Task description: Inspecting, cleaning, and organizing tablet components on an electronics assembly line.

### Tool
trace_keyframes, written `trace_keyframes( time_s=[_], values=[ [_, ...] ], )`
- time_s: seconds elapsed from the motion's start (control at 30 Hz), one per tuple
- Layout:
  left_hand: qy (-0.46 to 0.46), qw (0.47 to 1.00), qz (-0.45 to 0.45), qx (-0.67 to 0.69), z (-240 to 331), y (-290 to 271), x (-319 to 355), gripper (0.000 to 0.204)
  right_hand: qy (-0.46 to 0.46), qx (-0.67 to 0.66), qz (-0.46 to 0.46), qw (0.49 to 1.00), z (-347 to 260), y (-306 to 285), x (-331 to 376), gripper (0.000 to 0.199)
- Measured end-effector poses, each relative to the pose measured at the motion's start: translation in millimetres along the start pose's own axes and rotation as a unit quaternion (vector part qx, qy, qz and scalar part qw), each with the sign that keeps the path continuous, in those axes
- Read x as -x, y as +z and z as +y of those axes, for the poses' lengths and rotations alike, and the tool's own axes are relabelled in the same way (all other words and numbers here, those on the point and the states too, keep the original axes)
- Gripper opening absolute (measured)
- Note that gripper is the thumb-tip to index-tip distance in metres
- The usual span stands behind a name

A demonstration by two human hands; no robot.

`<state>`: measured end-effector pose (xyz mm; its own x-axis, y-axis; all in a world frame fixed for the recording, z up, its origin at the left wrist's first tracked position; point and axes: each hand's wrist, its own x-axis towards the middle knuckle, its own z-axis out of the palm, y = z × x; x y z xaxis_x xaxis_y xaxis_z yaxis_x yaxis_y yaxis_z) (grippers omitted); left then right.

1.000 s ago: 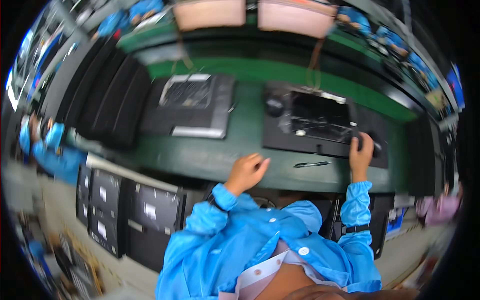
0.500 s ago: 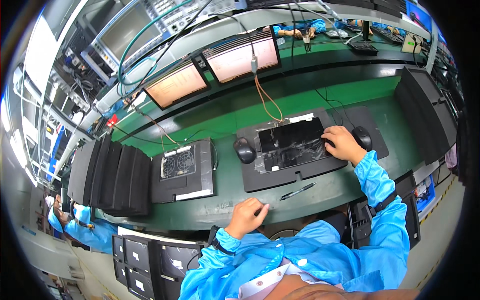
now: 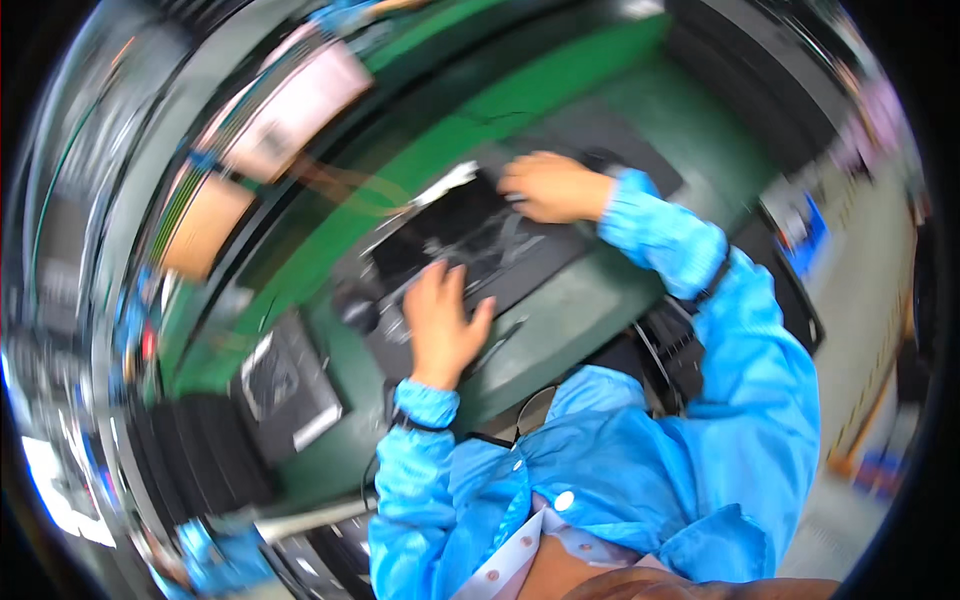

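Note:
A flat black screen panel (image 3: pixel 430 232), with clear film wrinkled on its surface, lies in a dark foam holder (image 3: pixel 550 258) on the green bench. My right hand (image 3: pixel 556 187) is at the panel's right end, its fingers curled closed over that edge. My left hand (image 3: pixel 440 325), fingers spread, hovers over or touches the panel's near left corner; blur hides which. Beside my left hand a pen (image 3: pixel 503 342) lies partly covered on the bench. Left of the holder sits a black mouse (image 3: pixel 356 304).
Another dark mouse (image 3: pixel 604 160) is beyond my right hand. A second foam holder (image 3: pixel 285 385) lies to the left, next to stacked black foam sheets (image 3: pixel 200 450). Two lit monitors (image 3: pixel 300 110) stand at the back. More black foam (image 3: pixel 745 85) stands far right.
The view has swung and blurred. My left hand has gone from the bench's front edge up to the panel, its fingers now spread. My right hand stays at the panel's right end.

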<state>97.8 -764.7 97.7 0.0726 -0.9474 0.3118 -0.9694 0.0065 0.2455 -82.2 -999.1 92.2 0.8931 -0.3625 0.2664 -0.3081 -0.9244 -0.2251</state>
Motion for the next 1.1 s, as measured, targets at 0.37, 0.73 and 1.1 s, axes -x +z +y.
trace_keyframes(
  time_s=[0.37, 0.73, 1.1],
  values=[
    [0.021, 0.994, 0.036, -0.101, -1, 8, -1, 0.080, -0.072, -0.027, -0.095, 0.992, -1, -17, -42, 0.023],
    [0.038, 0.945, 0.324, 0.004, 5, -87, 70, 0.042, -0.030, -0.172, 0.045, 0.984, -79, -107, -7, 0.054],
    [-0.549, 0.374, 0.634, 0.396, 36, -156, 625, 0.045, -0.029, -0.113, 0.086, 0.989, -101, 3, 50, 0.035]
  ],
)
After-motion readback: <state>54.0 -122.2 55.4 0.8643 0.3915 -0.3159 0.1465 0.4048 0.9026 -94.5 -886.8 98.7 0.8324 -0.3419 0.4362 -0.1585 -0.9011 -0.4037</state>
